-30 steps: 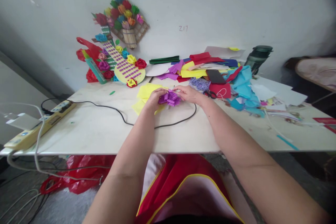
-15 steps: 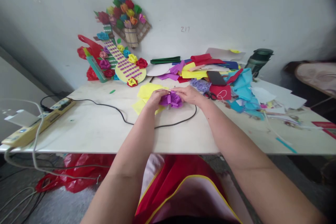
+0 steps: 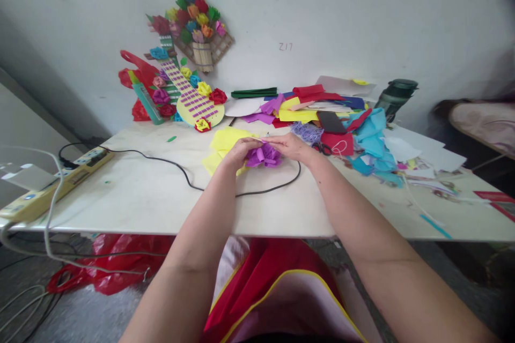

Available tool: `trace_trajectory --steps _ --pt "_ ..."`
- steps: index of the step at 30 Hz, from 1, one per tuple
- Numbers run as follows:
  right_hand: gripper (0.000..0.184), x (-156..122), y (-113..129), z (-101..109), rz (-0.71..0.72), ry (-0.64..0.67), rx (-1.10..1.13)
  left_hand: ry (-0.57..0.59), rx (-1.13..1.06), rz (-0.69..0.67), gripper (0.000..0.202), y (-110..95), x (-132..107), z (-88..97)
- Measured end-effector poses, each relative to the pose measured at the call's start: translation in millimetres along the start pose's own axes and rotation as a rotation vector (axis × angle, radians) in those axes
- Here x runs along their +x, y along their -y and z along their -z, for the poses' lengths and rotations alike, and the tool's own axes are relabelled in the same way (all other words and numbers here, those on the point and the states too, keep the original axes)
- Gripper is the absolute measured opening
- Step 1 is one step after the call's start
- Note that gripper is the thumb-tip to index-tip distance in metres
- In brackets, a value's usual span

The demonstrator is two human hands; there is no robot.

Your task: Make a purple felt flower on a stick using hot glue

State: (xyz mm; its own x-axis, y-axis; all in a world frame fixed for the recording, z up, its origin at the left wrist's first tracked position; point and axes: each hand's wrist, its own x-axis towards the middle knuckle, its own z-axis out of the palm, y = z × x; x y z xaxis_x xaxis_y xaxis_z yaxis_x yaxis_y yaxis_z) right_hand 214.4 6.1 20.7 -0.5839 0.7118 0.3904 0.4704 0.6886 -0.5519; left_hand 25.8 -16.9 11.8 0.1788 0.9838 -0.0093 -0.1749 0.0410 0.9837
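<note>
Right now, in the head view, both hands meet over the middle of the desk (image 3: 289,217). The left hand (image 3: 244,151) is closed on the left side of a purple paper flower (image 3: 264,156), and the right hand (image 3: 286,144) pinches its upper edge; exactly how the fingertips grip, I can't make out from here. So the flower sits between the two hands, its ruffles toward the person. Yellow paper (image 3: 222,143) spreads just beside and partly behind the left hand, and a black cord (image 3: 265,191) curves across, nearer the person than the flower. Over by the right hand, look: a tangle of purple string (image 3: 306,131), scissors (image 3: 322,148), a red sheet (image 3: 338,142) and a dark phone (image 3: 331,122). Farther right, crumpled blue paper (image 3: 370,136), with a dark bottle (image 3: 396,97) behind it. Back left, a flower-trimmed guitar (image 3: 199,104) stands near a teal bottle (image 3: 145,97), and a power strip (image 3: 60,185) lies along the left end.
</note>
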Motion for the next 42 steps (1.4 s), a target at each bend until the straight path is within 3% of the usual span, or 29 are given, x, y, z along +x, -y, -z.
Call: trace_trajectory --steps 9,26,36,42 --pt "0.037 1.9 9.3 -1.1 0.043 -0.026 0.109 0.056 0.058 -0.112 0.021 4.1 4.6 3.5" --pt "0.035 2.7 -6.4 -5.4 0.025 -0.021 -0.087 0.074 -0.014 0.031 0.019 -5.1 -4.3 3.6" --pt "0.04 0.6 4.8 0.5 0.043 -0.006 -0.274 0.067 -0.044 0.03 0.016 -3.2 -2.6 5.3" --pt "0.039 0.6 6.0 0.1 0.055 -0.007 -0.266 0.024 0.027 -0.022 0.019 -4.4 -3.7 3.9"
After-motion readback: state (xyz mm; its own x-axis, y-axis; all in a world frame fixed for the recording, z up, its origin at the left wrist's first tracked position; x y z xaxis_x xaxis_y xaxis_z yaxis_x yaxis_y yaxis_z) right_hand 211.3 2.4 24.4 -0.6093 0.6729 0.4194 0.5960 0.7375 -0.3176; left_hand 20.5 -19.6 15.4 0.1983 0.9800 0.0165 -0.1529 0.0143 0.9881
